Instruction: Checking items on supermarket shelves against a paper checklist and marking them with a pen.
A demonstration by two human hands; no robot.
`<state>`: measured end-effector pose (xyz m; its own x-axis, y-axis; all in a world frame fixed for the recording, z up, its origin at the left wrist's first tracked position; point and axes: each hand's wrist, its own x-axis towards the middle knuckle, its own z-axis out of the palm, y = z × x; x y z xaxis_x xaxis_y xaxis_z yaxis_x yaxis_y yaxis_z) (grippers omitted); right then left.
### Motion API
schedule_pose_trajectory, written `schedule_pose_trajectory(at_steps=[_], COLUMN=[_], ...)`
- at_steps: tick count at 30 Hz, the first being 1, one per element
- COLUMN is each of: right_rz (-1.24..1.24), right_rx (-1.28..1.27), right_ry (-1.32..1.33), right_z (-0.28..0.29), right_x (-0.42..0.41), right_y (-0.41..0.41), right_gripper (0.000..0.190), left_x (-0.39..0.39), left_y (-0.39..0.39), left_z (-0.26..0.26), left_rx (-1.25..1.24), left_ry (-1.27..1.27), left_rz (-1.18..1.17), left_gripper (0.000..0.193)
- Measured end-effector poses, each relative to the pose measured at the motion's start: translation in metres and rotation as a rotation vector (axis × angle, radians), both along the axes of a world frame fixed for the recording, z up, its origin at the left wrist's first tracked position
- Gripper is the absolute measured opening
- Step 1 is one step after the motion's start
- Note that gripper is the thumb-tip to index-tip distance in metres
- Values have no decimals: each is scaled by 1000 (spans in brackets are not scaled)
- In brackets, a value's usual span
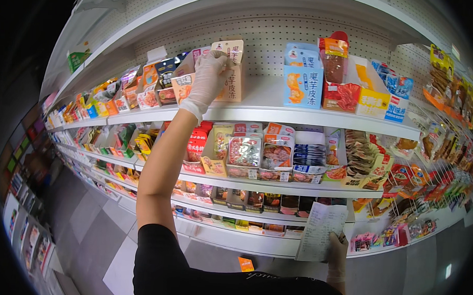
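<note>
My left hand [210, 77], in a thin translucent glove, reaches up to the top stocked shelf. Its fingers are curled against beige snack packets [235, 48] in a beige display box [234, 84]; whether they grip one cannot be made out. Lower right, my gloved right hand [337, 247] holds a sheet of paper [320, 230] covered in rows of writing. A light blue display box [303, 87] with matching packets stands on the same shelf, right of the beige one, with a gap between them. Beside it is a red box [339, 97] of packaged snacks.
White shelf edges [269, 115] curve across the view, with rows of boxed snacks on several levels. Bagged snacks [438, 144] hang from hooks at the right. An orange packet or card [246, 264] lies low down near my body. Another shelf unit [27, 233] stands at the lower left.
</note>
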<state>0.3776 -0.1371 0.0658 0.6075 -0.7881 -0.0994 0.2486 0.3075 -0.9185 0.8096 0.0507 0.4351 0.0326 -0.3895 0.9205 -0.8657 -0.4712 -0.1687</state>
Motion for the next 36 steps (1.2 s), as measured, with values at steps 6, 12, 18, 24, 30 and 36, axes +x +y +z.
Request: schedule_pose_trajectory(at_steps=[6, 12, 18, 24, 30, 36], right_rz=[-41, 111, 252, 241, 170, 122], right_rx=[79, -58, -127, -136, -97, -45], right_ry=[-35, -58, -116, 4, 54, 54], right_z=[25, 42, 49, 29, 16, 22], right_x=[2, 38, 67, 64, 58, 47], right_y=[17, 21, 42, 50, 52, 57], right_gripper=[22, 25, 28, 27, 25, 26], left_x=[-38, -67, -72, -27, -2, 5], left_y=[-48, -65, -56, -41, -42, -30], left_z=[-5, -8, 9, 42, 54, 73], left_rx=[-21, -12, -106, -100, -101, -605], left_ry=[41, 172, 506, 617, 752, 611], left_rz=[-180, -346, -607, -484, -693, -1400], left_gripper=[19, 16, 30, 51, 40, 33])
